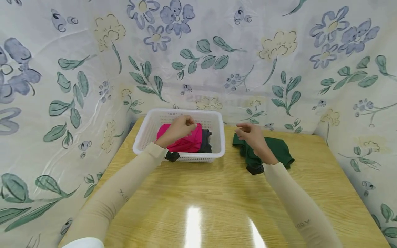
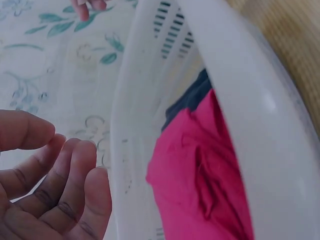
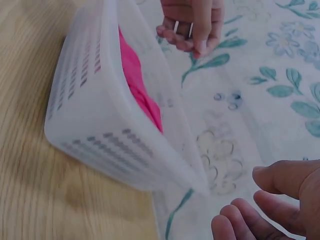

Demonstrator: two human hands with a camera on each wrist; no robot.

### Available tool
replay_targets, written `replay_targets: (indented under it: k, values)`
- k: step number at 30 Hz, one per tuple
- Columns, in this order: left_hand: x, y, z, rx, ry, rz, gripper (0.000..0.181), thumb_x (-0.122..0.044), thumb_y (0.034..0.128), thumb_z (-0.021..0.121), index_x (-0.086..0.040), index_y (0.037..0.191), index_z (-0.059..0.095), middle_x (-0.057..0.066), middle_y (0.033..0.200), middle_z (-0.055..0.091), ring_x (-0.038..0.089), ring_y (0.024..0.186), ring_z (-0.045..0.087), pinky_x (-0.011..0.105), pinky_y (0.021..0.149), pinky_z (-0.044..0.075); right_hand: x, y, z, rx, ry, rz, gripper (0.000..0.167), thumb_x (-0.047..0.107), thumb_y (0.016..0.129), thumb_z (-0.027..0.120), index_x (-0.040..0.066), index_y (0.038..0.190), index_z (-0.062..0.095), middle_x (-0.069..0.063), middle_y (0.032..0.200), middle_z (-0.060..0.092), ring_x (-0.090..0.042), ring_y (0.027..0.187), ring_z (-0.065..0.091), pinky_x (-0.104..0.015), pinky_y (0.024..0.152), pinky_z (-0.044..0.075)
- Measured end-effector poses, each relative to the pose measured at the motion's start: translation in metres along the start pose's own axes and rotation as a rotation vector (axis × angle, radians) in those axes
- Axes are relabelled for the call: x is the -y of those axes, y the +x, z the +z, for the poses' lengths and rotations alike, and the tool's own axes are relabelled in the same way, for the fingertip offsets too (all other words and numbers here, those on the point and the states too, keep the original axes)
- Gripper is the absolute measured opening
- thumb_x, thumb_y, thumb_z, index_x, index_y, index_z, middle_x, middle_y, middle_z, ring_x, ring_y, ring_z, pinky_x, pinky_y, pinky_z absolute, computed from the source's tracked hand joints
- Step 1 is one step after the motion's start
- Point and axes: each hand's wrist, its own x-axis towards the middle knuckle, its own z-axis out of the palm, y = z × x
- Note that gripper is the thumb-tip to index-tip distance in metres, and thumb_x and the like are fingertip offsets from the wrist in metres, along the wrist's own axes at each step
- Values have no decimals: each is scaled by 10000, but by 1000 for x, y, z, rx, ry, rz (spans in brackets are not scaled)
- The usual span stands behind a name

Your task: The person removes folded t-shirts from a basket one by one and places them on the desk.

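A white plastic basket (image 1: pixel 219 137) holds a bright pink cloth (image 1: pixel 189 143) and a dark grey cloth (image 1: pixel 205 141). Over the pink cloth hovers my left hand (image 1: pixel 178 129), fingers loosely bent and nothing in them; in the left wrist view that hand (image 2: pixel 60 185) shows beside the basket rim. My right hand (image 1: pixel 255 139) is above a dark green cloth (image 1: pixel 279 151) lying on the table to the right of the basket. Its fingers are relaxed and empty, as the right hand (image 3: pixel 270 205) in the right wrist view also shows.
The wooden table (image 1: pixel 223 199) spreads in front of the basket and the green cloth. A floral sheet (image 1: pixel 198 82) hangs behind the table and along its sides. Black bands sit at both wrists.
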Motion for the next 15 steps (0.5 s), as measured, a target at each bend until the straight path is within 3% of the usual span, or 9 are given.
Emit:
replay_targets:
  k: [8,15]
  values:
    - [15,0,-29,-48,-29,-35,223,-142,1053,559,40,1158,634,268,1093,665,432,941,669,526,814,575,17,8,34,32,2,-21,390,221,1034,660,34,1373,613,-196,1210,658,-356,1065,656,-397,906,576]
    - [36,-6,-54,-93,26,-89,207,-136,1048,556,36,1132,636,213,1032,681,341,831,686,505,785,590,28,16,68,95,41,-18,367,186,1032,647,15,1356,620,-200,1178,671,-394,1058,661,-458,938,567]
